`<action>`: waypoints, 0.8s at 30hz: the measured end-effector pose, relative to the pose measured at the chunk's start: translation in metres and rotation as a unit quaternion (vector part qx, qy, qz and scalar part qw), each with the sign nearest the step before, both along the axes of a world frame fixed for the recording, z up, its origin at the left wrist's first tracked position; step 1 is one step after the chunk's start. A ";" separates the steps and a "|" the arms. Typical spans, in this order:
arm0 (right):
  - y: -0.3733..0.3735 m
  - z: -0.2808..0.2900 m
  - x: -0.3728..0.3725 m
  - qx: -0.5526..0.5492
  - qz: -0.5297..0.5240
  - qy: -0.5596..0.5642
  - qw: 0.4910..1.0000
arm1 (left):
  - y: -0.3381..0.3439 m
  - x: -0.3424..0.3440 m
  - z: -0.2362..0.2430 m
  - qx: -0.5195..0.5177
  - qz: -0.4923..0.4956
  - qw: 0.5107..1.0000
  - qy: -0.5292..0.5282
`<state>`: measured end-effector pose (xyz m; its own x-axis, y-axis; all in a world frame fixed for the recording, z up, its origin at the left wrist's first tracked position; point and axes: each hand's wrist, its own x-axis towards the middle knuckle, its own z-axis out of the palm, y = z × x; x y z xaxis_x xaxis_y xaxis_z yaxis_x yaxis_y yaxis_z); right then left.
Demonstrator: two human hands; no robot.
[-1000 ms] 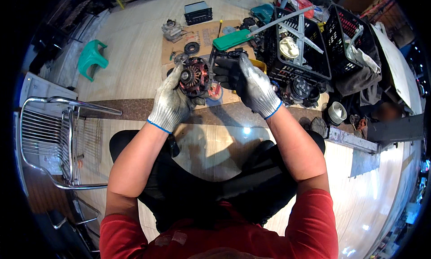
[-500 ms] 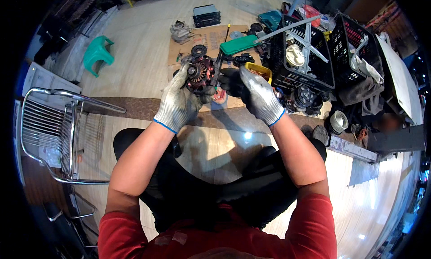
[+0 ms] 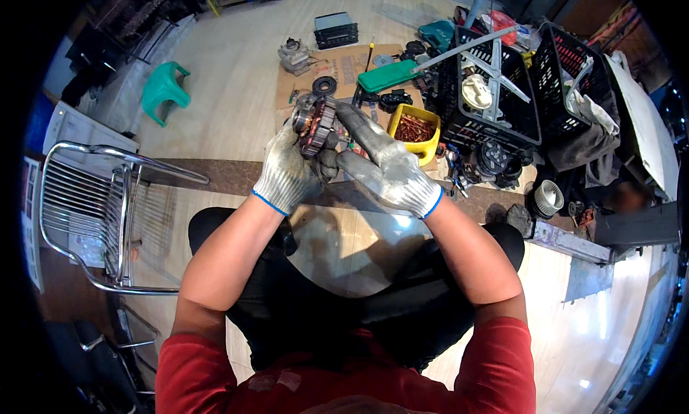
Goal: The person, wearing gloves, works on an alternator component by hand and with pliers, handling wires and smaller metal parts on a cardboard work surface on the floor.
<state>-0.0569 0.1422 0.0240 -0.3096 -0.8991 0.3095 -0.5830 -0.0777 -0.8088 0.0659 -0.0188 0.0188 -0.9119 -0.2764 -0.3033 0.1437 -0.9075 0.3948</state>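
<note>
My left hand (image 3: 283,166), in a grey-white knit work glove with a dark palm, is wrapped round a motor rotor (image 3: 316,128) with copper windings, metal core plates and a round bearing at its left end. It is held up above the cardboard. My right hand (image 3: 391,168), gloved alike, has its fingers stretched out toward the rotor's right side. Whether the fingertips touch it I cannot tell. Just beyond the right hand is a yellow tub (image 3: 428,152) with many small copper-coloured pieces in it.
Cardboard (image 3: 344,68) on the floor bears a ring-shaped part (image 3: 324,85), a metal housing (image 3: 294,57) and a green case (image 3: 387,74). Black crates (image 3: 495,130) of parts stand at the right. A metal chair (image 3: 86,213) and a green stool (image 3: 165,91) are at the left.
My right hand has moved left from beside the yellow tub to the rotor, with its fingers stretched out. The rotor has turned in my left hand, showing more of its side.
</note>
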 end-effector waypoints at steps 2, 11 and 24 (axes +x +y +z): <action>-0.004 0.003 0.004 0.019 -0.022 0.023 0.999 | -0.005 -0.002 -0.007 0.007 0.011 0.999 -0.038; -0.013 0.016 0.022 -0.028 -0.129 0.192 0.972 | -0.010 -0.011 -0.053 -0.032 -0.028 0.987 0.155; -0.007 0.013 0.030 -0.148 -0.160 0.233 0.948 | 0.013 -0.052 -0.106 -0.433 0.071 0.845 0.306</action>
